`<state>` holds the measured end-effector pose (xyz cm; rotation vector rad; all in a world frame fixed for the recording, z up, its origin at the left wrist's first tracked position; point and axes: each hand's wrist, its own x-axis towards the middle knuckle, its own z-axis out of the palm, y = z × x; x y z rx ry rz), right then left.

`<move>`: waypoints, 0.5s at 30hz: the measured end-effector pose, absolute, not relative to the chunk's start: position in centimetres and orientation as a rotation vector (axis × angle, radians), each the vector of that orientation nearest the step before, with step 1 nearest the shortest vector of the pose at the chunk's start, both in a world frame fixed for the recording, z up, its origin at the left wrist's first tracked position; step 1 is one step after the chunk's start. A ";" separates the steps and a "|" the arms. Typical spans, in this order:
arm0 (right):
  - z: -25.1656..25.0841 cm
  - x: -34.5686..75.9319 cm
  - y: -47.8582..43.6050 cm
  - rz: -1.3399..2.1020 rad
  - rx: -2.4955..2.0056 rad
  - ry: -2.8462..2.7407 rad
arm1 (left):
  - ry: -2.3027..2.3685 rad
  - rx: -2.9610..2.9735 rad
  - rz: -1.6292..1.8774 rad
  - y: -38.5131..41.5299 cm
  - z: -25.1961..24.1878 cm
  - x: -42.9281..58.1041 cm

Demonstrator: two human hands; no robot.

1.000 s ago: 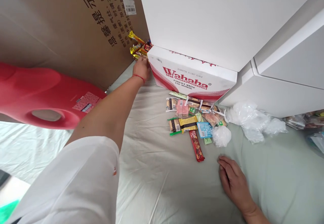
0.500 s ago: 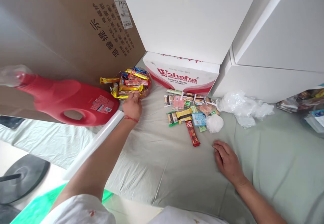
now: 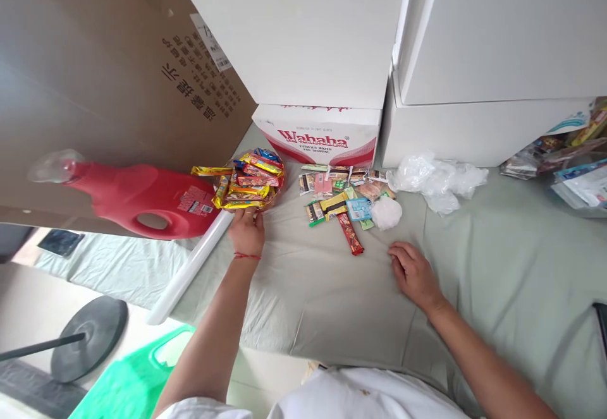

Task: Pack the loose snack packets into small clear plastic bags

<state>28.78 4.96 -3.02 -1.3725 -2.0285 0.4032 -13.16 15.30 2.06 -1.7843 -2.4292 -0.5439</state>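
At the left, my left hand (image 3: 246, 232) grips the near rim of a round basket (image 3: 281, 193), its fingertips partly hidden by the rim. Brightly wrapped snack bars (image 3: 253, 176) fill the basket, and one yellow pack sticks out over its left side. My right hand (image 3: 417, 275) rests on the grey-green cloth (image 3: 341, 305), fingers loosely bent and holding nothing. Just beyond it lie a white crumpled ball of plastic (image 3: 386, 213), a red snack bar (image 3: 350, 234), a blue packet (image 3: 359, 208) and several other small packets.
A red detergent jug (image 3: 142, 198) lies at the left before a large brown carton (image 3: 118, 78). Behind the snacks stands a Wahaha water box (image 3: 317, 138). Clear plastic bags (image 3: 436, 179) lie to the right, near white boxes (image 3: 474, 131). A white roll (image 3: 190, 267) lies at the left edge.
The basket has shifted slightly toward me and right, away from the box's corner, with my left hand on its rim. My right hand stays on the cloth. The view has turned slightly.
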 end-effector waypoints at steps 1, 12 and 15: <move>-3.0 28.7 5.0 0.408 -1.372 -2.023 | -2.384 -1.843 -0.580 15.1 2.3 -13.2; -2.9 28.6 5.2 0.439 -1.356 -1.998 | -2.030 -2.134 -1.239 6.4 10.0 -7.1; -3.1 28.7 5.2 0.473 -1.359 -1.985 | -2.047 -2.053 -1.581 5.9 12.2 -4.5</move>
